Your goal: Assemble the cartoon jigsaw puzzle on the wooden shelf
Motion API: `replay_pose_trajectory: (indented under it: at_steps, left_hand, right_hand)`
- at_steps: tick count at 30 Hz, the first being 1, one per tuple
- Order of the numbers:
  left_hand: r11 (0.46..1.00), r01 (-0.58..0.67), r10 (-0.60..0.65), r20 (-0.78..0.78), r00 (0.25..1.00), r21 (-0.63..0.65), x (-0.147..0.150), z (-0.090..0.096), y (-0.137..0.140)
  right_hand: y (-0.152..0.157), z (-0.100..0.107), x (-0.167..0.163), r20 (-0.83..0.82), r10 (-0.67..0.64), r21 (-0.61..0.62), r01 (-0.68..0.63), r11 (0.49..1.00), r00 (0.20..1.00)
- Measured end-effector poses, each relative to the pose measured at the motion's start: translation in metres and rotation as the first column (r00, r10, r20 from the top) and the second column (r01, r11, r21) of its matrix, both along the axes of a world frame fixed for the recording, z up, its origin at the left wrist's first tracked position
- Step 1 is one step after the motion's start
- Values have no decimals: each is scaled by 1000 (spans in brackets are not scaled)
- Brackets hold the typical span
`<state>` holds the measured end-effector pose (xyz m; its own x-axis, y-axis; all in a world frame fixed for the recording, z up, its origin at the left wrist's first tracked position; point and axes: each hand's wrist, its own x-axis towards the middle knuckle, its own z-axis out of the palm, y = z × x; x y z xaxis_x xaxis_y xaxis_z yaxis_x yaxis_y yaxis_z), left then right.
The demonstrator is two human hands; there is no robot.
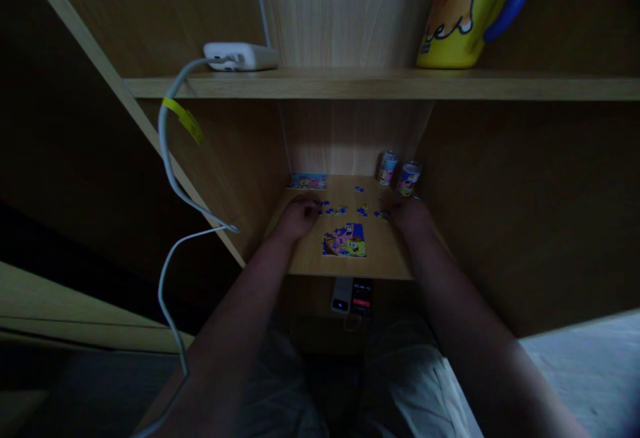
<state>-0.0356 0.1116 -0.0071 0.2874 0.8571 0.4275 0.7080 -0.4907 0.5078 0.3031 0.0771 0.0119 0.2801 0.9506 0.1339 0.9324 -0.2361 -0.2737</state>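
A partly joined jigsaw puzzle (345, 241) with bright cartoon figures lies on the lower wooden shelf. Behind it are several loose puzzle pieces (340, 211), mostly blue and yellow. My left hand (299, 217) rests at the left end of these pieces, its fingers curled with the tips by the pieces; whatever they pinch is too small and dark to name. On the other side my right hand (411, 215) reaches beside a small cluster of pieces (382, 215). Its fingers are dim and partly hidden, so their grip does not show.
Two small printed cans (387, 168) stand at the back right, and a colourful picture card (307, 181) lies back left. Above, a shelf board (350, 83) carries a white power device (243, 56) with a dangling cable (163, 138) and a yellow bottle (457, 18). Two phones (361, 297) lie below.
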Motion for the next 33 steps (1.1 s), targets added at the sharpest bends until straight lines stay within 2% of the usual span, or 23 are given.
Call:
replay_pose_trajectory:
  at_steps: [8,13,19,24,33]
  left_hand:
    - [1000,4,-4,5,1000,9,-1,-1,0]
    - [1000,3,-3,-1,1000,6,-1,-2,0]
    - [1000,-4,4,-23,1000,-5,-1,0,-1]
    - [1000,-8,8,-19,1000,-3,0,1,-1]
    - [1000,5,-5,-14,1000,-7,0,1,0]
  right_hand:
    - [2,-3,-1,-54,92,17,-91,996,994]
    - [2,-4,1,-89,65,76,-58,995,994]
    - [5,-9,2,-82,122,49,-118,992,989]
    - [8,-13,2,-115,162,80,-154,985,980]
    - [5,-8,-3,-96,154,51,-150,987,983]
